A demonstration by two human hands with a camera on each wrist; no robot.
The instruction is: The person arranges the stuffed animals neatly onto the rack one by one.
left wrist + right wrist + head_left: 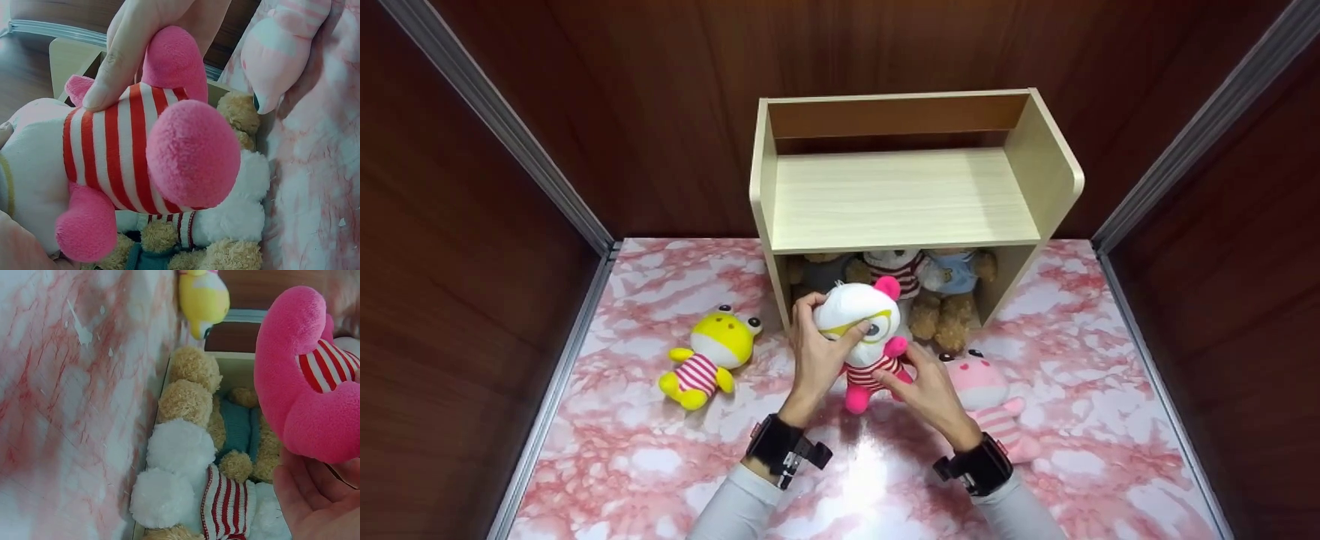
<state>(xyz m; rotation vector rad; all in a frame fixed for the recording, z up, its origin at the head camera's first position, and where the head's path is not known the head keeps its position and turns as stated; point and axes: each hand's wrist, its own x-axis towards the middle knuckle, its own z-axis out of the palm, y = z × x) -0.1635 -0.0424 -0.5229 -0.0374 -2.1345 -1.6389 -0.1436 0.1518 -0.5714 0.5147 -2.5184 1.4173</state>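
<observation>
A white-and-pink plush bear [857, 302] with yellow glasses and a red-striped body is held upright in front of the shelf. My left hand [819, 358] grips its head from the side, thumb across the face. My right hand [934, 396] holds the striped body, thumb in front and fingers behind. The left wrist view shows the striped belly [112, 152] and pink limbs close up; the right wrist view shows a pink leg [275, 377]. Beside my right hand lies a pink plush frog [1001, 420], partly hidden by that hand and wrist.
The light wooden shelf unit [900, 199] stands against the back wall. In its lower compartment sit teddy bears, one in blue [954, 274], another in red stripes [906, 279]. A yellow plush frog [723, 337] lies on the marbled surface [652, 487] at left.
</observation>
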